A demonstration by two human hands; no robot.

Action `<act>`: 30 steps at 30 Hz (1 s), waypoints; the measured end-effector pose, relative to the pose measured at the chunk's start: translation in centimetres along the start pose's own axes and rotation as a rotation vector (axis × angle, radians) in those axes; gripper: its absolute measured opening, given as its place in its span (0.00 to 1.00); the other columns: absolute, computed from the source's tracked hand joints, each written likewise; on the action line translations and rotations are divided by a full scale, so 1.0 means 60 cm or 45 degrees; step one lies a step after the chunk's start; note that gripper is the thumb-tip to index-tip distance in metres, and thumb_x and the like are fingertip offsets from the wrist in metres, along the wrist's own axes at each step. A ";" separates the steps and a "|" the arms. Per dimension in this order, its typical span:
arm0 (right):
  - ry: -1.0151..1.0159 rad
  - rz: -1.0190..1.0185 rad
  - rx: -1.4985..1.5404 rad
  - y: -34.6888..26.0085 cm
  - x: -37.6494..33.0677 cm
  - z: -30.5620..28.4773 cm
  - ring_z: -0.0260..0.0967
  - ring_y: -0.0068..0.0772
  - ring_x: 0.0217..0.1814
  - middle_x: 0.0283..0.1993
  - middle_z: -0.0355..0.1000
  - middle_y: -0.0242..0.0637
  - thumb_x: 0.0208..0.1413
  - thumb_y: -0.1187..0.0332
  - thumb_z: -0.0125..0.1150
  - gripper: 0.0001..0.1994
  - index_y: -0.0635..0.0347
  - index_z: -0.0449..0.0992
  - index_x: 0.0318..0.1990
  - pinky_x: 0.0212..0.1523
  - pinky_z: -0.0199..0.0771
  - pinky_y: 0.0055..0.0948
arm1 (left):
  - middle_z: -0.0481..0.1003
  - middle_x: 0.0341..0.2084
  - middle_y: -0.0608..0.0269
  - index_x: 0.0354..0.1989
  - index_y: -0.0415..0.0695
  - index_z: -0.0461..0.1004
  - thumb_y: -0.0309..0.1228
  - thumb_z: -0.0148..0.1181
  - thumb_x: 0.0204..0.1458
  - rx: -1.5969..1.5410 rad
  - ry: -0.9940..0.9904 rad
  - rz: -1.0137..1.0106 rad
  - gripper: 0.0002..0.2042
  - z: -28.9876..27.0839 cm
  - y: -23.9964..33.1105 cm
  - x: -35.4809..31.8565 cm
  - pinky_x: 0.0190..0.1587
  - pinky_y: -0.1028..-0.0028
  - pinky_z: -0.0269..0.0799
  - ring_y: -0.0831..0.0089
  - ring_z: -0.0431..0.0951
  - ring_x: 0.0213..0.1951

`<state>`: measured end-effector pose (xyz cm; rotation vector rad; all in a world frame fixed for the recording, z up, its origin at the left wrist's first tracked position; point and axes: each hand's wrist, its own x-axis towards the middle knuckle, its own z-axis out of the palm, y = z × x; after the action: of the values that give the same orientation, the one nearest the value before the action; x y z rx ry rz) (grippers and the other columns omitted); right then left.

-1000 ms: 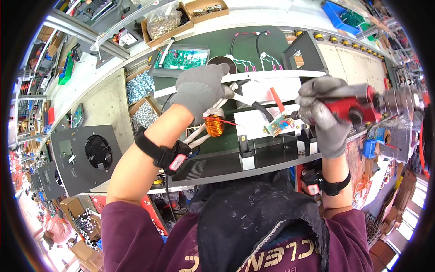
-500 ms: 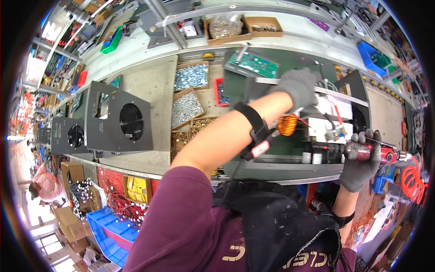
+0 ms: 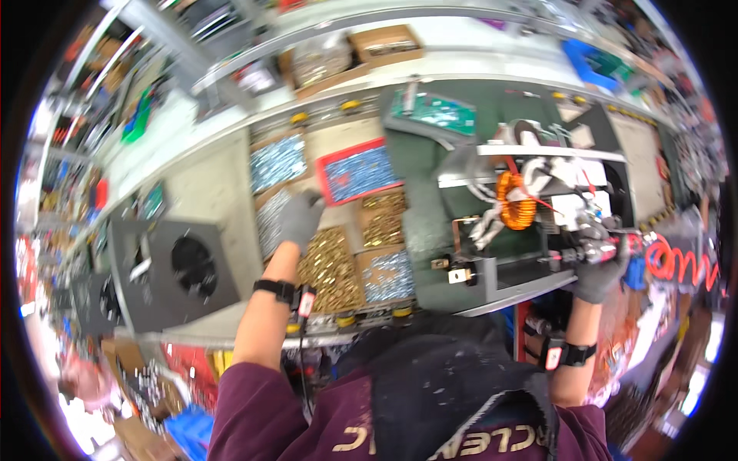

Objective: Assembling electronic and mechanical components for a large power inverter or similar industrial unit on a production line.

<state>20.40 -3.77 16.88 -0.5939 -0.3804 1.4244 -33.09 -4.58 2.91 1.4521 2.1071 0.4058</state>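
Observation:
In a grey glove, my left hand (image 3: 300,220) is over the edge of a box of small silver fasteners (image 3: 270,221), beside brass-coloured fasteners (image 3: 329,269). Its fingers are bunched together; blur hides what lies between them. My right hand (image 3: 601,278), gloved too, is wrapped round a red air screwdriver (image 3: 603,250) with a coiled red hose (image 3: 676,259). The driver lies level, pointing left, at the right end of a dark metal chassis (image 3: 530,280). Inside the chassis sit an orange wound coil (image 3: 516,201), white wires and a metal rail (image 3: 550,153).
A red tray of fasteners (image 3: 360,170) lies right of my left hand. Green circuit board (image 3: 434,112) rests behind the chassis. Dark housings with round openings (image 3: 173,265) stand at left. Cardboard boxes (image 3: 386,44) and a blue bin (image 3: 596,65) are on the far shelf.
My left hand has moved from the chassis leftward to the fastener boxes, uncovering the coil and wires. My right hand still holds the screwdriver. The whole view has shifted.

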 end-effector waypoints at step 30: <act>-0.210 0.162 0.128 -0.026 0.051 -0.006 0.50 0.24 0.31 0.34 0.52 0.31 0.53 0.72 0.54 0.11 0.61 0.60 0.40 0.38 0.57 0.28 | 0.78 0.33 0.54 0.36 0.49 0.78 0.36 0.55 0.50 -0.008 0.386 -0.565 0.09 0.115 -0.083 -0.102 0.42 0.64 0.71 0.56 0.77 0.37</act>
<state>22.24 -0.85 17.19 -0.4261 -0.4042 1.6110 -31.17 -12.50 -3.65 0.9192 2.5807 0.4776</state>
